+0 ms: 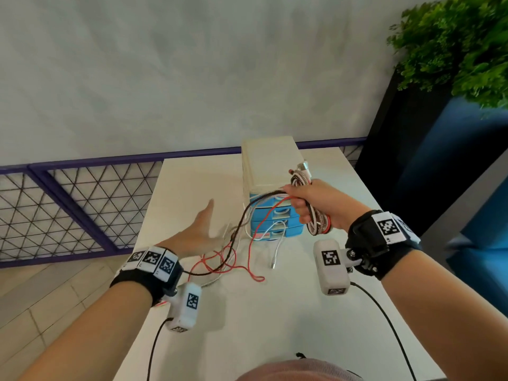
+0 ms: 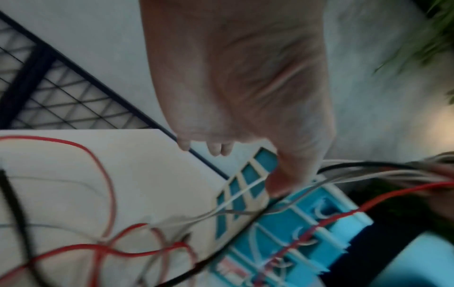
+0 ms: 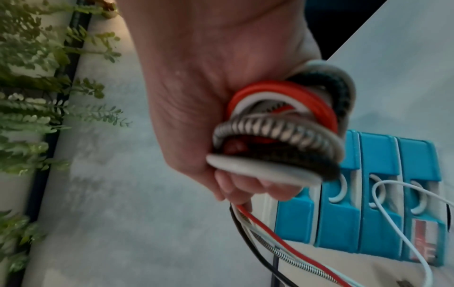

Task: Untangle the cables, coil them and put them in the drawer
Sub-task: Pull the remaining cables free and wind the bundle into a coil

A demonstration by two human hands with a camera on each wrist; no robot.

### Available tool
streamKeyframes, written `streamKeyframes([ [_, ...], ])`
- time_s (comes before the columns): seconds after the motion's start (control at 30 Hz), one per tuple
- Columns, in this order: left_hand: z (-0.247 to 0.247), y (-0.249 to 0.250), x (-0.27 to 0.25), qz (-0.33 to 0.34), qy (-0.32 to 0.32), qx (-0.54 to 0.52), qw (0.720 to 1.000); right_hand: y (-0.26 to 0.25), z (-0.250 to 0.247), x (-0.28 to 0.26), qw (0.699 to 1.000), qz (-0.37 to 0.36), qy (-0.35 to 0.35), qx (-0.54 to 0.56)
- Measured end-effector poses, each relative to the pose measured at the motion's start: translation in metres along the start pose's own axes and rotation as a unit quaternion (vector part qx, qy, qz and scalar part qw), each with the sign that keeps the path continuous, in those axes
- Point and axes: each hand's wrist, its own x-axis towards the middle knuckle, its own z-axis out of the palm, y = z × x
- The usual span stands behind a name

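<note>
My right hand [image 1: 308,200] grips a coiled bundle of cables [image 1: 316,218], red, white, black and metal-braided, held in the air in front of the drawer unit [image 1: 270,188]. The bundle [image 3: 282,124] fills the fist in the right wrist view. Loose ends run down from it to a tangle of red, black and white cable [image 1: 233,259] on the white table [image 1: 288,312]. My left hand [image 1: 198,229] hovers flat and empty above the tangle, fingers straight. The cream unit has several blue drawers [image 3: 356,203]; all look closed.
A white cable end with a plug [image 1: 273,264] lies in front of the drawers. A purple mesh railing [image 1: 68,204] runs at the left behind the table. A green plant [image 1: 453,45] over a dark planter stands at the right.
</note>
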Motion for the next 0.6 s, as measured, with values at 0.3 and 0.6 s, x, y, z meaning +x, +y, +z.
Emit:
streamKeyframes([
  [0.3, 0.014, 0.093, 0.0, 0.227, 0.079, 0.007, 0.971, -0.004, 0.024, -0.006, 0.994, 0.029, -0.1, 0.009],
  [0.6, -0.003, 0.072, -0.008, 0.066, -0.146, -0.322, 0.933, 0.003, -0.011, -0.001, 0.997, -0.013, -0.068, 0.031],
])
